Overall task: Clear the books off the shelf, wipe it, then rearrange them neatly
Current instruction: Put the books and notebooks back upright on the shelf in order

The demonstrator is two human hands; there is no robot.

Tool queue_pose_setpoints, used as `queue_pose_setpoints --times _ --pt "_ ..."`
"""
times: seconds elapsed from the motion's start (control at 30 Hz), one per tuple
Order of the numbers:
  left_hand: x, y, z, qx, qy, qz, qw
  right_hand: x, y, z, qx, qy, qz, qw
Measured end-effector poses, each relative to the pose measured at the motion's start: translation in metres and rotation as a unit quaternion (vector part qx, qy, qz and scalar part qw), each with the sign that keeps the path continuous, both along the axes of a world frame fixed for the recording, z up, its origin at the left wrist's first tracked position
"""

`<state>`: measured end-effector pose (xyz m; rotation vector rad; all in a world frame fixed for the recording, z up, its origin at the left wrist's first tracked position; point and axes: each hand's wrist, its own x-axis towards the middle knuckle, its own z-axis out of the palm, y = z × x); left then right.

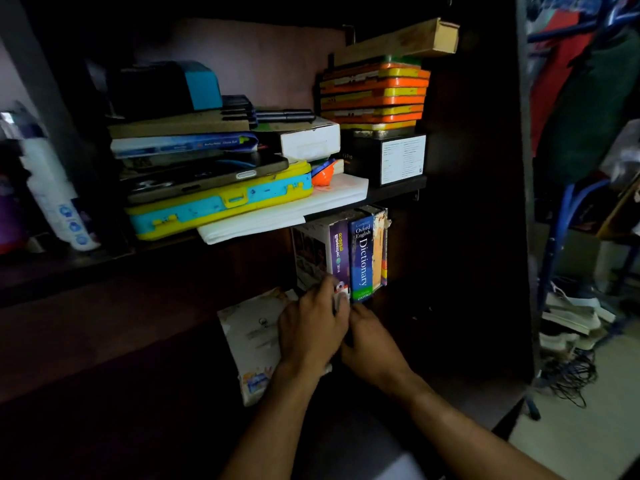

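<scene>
On the lower shelf (408,306) several books stand upright at the right: a purple-spined book (337,251), a blue Oxford English Dictionary (360,258) and an orange-yellow book (381,251). My left hand (311,327) grips the bottom of the purple-spined book, fingers curled round its lower edge. Below the dictionary, my right hand (372,348) touches the books' base; its fingers are hidden in the dark. A white booklet (251,341) lies flat on the shelf, partly under my left hand.
The upper shelf (398,192) carries a yellow-and-blue case (221,206), white paper (287,213), a tablet, boxes and an orange-yellow stack (374,95). A white bottle (55,199) stands at the left. Clothes, shoes and cables lie on the floor at the right.
</scene>
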<state>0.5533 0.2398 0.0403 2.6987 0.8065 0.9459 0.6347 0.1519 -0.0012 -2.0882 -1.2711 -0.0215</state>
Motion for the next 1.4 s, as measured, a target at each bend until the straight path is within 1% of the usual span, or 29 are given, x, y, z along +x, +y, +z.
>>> queue_pose_setpoints --times 0.03,0.13,0.2,0.27,0.37,0.43,0.5,0.57,0.7,0.77,0.8,0.9,0.97,1.07,1.13,1.17,1.2,1.27,1.33,1.37,1.4 --pt "-0.005 -0.009 0.002 -0.01 0.003 -0.001 1.0 -0.004 -0.004 0.004 0.012 0.006 0.001 1.0" --pt "-0.028 -0.046 -0.001 -0.093 0.022 -0.011 0.995 -0.017 -0.027 0.014 0.039 0.012 0.005 0.999" --pt "-0.048 -0.068 -0.006 -0.116 0.03 -0.037 0.992 -0.032 -0.052 0.019 0.028 0.041 0.005 0.999" --pt "-0.061 -0.084 -0.004 -0.134 0.04 -0.07 0.988 -0.048 -0.085 0.025 -0.005 0.058 0.018 0.998" --pt "-0.07 -0.135 0.016 -0.145 0.038 -0.13 0.98 -0.066 -0.154 0.045 -0.013 0.076 0.031 0.997" --pt "-0.07 -0.193 0.035 -0.141 0.031 -0.183 0.972 -0.077 -0.222 0.066 -0.003 0.088 -0.019 0.996" --pt "-0.068 -0.25 0.052 -0.136 0.009 -0.245 0.96 -0.087 -0.283 0.085 0.004 0.079 -0.051 0.996" --pt "-0.062 -0.302 0.068 -0.125 -0.009 -0.306 0.944 -0.098 -0.346 0.103 0.007 0.077 -0.078 0.994" --pt "-0.053 -0.404 0.087 -0.116 0.021 -0.42 0.9 -0.118 -0.473 0.126 0.028 0.072 -0.145 0.986" --pt "-0.051 -0.455 0.093 -0.108 0.039 -0.479 0.87 -0.129 -0.536 0.126 0.043 0.069 -0.201 0.976" --pt "-0.049 -0.481 0.092 -0.114 0.057 -0.503 0.855 -0.137 -0.57 0.124 0.053 0.074 -0.235 0.968" --pt "-0.04 -0.528 0.082 -0.15 0.099 -0.545 0.819 -0.153 -0.638 0.113 0.086 0.096 -0.311 0.942" --pt "-0.032 -0.552 0.071 -0.157 0.12 -0.552 0.81 -0.162 -0.674 0.102 0.135 0.088 -0.364 0.917" --pt "-0.03 -0.572 0.063 -0.158 0.165 -0.539 0.811 -0.167 -0.705 0.083 0.207 0.041 -0.445 0.87" --pt "-0.03 -0.58 0.06 -0.165 0.179 -0.531 0.812 -0.161 -0.718 0.07 0.217 0.023 -0.5 0.838" --pt "-0.028 -0.582 0.058 -0.17 0.181 -0.522 0.816 -0.157 -0.722 0.064 0.211 0.028 -0.522 0.826" --pt "-0.026 -0.583 0.058 -0.179 0.18 -0.509 0.822 -0.151 -0.724 0.059 0.201 0.048 -0.54 0.816" --pt "-0.023 -0.583 0.058 -0.211 0.188 -0.485 0.827 -0.142 -0.726 0.05 0.203 0.136 -0.543 0.804" --pt "-0.022 -0.583 0.06 -0.282 0.2 -0.473 0.811 -0.136 -0.722 0.045 0.224 0.225 -0.508 0.801" --pt "-0.021 -0.584 0.061 -0.312 0.207 -0.469 0.8 -0.134 -0.72 0.044 0.221 0.24 -0.5 0.802" --pt "-0.021 -0.585 0.062 -0.328 0.213 -0.467 0.793 -0.132 -0.719 0.043 0.211 0.236 -0.502 0.805"
